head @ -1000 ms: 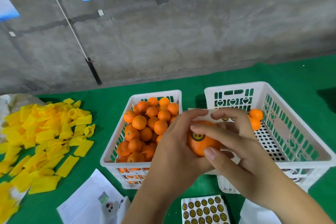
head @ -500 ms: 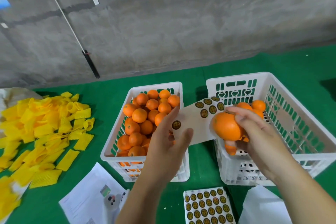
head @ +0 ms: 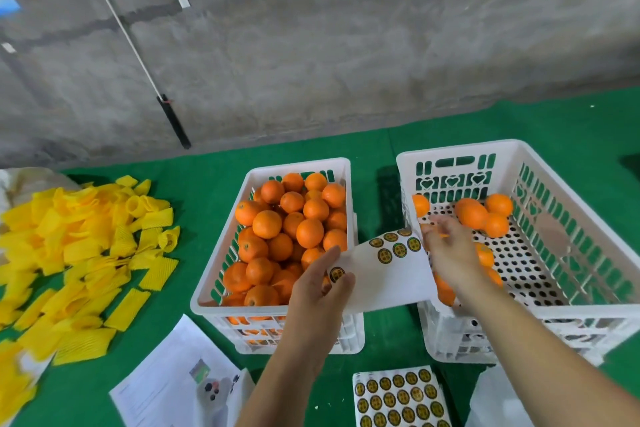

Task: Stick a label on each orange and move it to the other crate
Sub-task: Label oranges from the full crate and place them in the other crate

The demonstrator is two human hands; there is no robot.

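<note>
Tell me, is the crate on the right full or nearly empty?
Nearly empty: the right crate holds a few oranges, its perforated floor mostly bare.

yellow foam nets (head: 79,253) heaped left, printed paper (head: 173,378) near, on green cloth (head: 568,121)

White plastic crates (head: 571,218), matt green cloth (head: 194,191), rough concrete wall (head: 346,62).

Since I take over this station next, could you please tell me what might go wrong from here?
The label sheet, pinched at one corner by the left hand, droops between the crates and could curl or snag a rim. The right hand is blurred over the right crate; an orange dropped there might bruise or roll label-down.
</note>
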